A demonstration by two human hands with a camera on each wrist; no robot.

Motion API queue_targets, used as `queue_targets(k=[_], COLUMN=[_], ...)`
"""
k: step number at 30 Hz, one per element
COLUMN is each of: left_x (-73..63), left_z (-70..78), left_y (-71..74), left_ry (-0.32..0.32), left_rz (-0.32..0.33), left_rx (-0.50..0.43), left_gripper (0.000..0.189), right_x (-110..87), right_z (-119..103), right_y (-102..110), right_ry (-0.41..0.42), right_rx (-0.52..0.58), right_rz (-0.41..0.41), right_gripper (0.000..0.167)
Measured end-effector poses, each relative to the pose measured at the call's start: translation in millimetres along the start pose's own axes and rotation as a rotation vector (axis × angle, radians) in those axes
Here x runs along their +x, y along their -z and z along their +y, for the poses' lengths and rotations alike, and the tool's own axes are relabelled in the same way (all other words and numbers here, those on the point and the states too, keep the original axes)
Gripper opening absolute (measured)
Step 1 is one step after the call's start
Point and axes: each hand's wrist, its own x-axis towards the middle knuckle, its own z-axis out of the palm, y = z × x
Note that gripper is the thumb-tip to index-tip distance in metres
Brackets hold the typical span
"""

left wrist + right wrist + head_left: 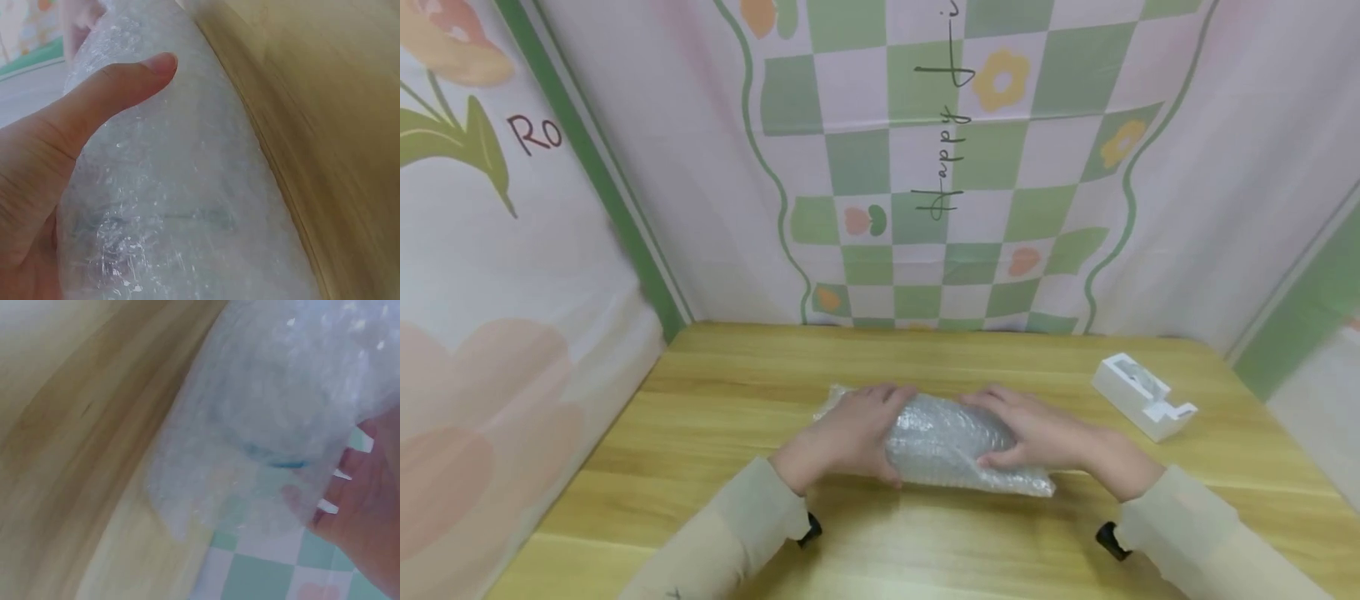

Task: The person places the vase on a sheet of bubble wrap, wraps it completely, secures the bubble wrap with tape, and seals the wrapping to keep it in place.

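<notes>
A bubble-wrapped bundle (943, 442) lies lengthwise across the wooden table in front of me. My left hand (861, 433) grips its left part, thumb on the near side and fingers over the top. Towards the other end, my right hand (1033, 429) holds the bundle with its thumb in front and fingers over the far side. In the left wrist view, the wrap (187, 162) covers a rounded shape with a faint greenish line. A blue-green mark shows through the wrap (262, 412) in the right wrist view. What is inside cannot be made out. The wrap's right end is a loose, flat flap.
A white tape dispenser (1138, 400) with a roll in it stands at the table's right rear. The wooden table (737, 358) ends at a checkered green and white curtain (925, 167). Another printed curtain (512, 375) hangs along the left side.
</notes>
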Motion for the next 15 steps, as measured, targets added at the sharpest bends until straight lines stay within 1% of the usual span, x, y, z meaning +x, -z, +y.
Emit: queue_targets(k=[2,5,8,12,15], left_x=[1.0,1.7,1.9,3.5,4.7], left_z=[-1.1,-2.6,-4.1,-6.2,-7.4], left_y=[1.0,2.5,4.0,4.3,4.5], left_ry=[0.003,0.014,0.020,0.014,0.012], left_rz=[-0.006,-0.020,-0.035,-0.039,-0.045], left_rx=[-0.018,-0.038,-0.054,-0.053,-0.060], left_gripper=[0.124,0.125,0.126,0.126,0.125], right_x=[-1.4,-4.2,-7.1,-10.4,-11.4], right_z=[-1.6,-3.3,-4.3,-4.4,-3.4], right_y=[3.0,7.5,10.7,14.3,16.8], right_ry=[0.014,0.027,0.023,0.002,0.003], right_rx=[0.009,0.062,0.104,0.145,0.162], right_rz=[0.007,0.003,-0.019,-0.076,-0.113], right_gripper=[0.083,0.078,0.075,0.088,0.095])
